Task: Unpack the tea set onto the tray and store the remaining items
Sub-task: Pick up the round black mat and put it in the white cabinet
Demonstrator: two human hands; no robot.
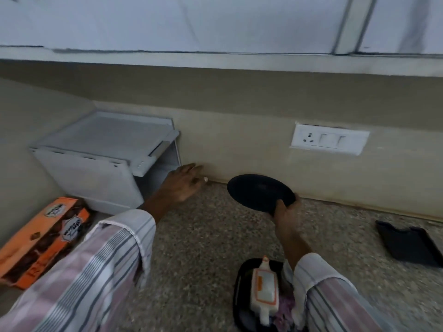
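My right hand (286, 213) grips the near edge of a black round plate (260, 191) and holds it tilted just above the speckled counter (199, 248), near the wall. My left hand (183, 183) reaches forward with fingers spread, holding nothing, at the open side of a white plastic box (96, 161) in the corner. A black tray (239, 295) sits at the bottom edge with a white and orange packet (265, 289) lying in it; my right sleeve hides part of the tray.
An orange biscuit carton (40, 240) lies at the left edge of the counter. A flat black holder (407, 245) rests at the right. A white socket and switch plate (329, 142) is on the beige wall, under pale overhead cabinets.
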